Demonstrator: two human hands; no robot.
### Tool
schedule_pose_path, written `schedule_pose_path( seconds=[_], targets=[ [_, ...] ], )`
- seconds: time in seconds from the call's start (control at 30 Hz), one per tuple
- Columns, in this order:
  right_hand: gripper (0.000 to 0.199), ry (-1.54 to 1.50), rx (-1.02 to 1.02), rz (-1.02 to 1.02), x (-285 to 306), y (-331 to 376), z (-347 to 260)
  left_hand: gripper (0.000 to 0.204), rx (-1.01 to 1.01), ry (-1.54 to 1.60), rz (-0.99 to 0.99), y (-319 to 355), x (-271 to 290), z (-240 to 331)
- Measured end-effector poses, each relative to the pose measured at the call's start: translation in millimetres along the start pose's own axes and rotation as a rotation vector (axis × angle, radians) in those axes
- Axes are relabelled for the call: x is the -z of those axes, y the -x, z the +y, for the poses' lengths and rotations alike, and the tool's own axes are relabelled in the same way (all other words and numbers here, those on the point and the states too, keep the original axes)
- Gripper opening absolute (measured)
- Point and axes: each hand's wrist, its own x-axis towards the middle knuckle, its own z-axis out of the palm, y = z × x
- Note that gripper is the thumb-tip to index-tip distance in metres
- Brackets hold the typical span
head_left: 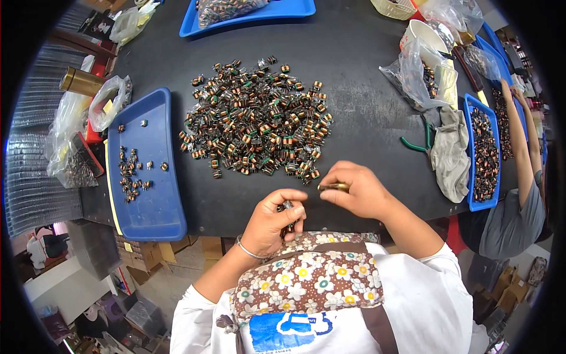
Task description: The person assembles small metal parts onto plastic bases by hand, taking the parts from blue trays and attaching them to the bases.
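A heap of small wire-wound coils (253,124), copper and black with green bits, lies in the middle of the dark table. Just in front of it, my left hand (266,223) is closed around several of these coils (288,225), partly hidden by the fingers. My right hand (362,192) is to the right of it, thumb and fingers pinching a small brass-coloured piece (337,186); its exact kind is unclear. A short gap separates the two hands. Left of the heap, a blue tray (152,206) holds scattered coils (131,171).
On the right lie green-handled pliers (418,144), a grey cloth (451,156) and a blue tray filled with coils (486,156). Another person's arms (519,135) reach in beyond it. Plastic bags (413,76) and another blue tray (289,10) stand farther back.
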Motion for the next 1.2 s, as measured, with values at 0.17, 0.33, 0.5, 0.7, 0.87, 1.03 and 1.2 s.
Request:
schedule_pose_path(
  seconds=[0.17,0.33,0.5,0.7,0.87,1.03,1.2],
  targets=[
    [0.011,-0.309,-0.011,-0.167,-7,2,-10,0.021,-0.035,-0.163,-0.003,-6,-8,-5],
    [0.012,0.09,0.019,0.202,-11,-9,-4,0.017,-0.038,-0.17,0.054,-5,-5,-5],
    [0.018,0.286,0.07,0.248,-22,-13,0,0.016,-0.055,-0.188,0.063,-3,-5,-5],
    [0.017,-0.023,-0.029,0.065,-11,0,-4,0.016,-0.066,-0.226,0.066,-3,-4,-5],
    [0.017,-0.394,-0.119,0.015,-12,12,-11,0.014,-0.077,-0.248,0.057,-5,-5,-5],
    [0.017,-0.512,-0.174,-0.012,-11,15,-11,0.015,-0.042,-0.16,0.034,-2,-3,-4],
    [0.017,-0.552,-0.214,-0.062,-11,16,-10,0.019,-0.01,-0.053,0.024,0,0,-6]
  ],
)
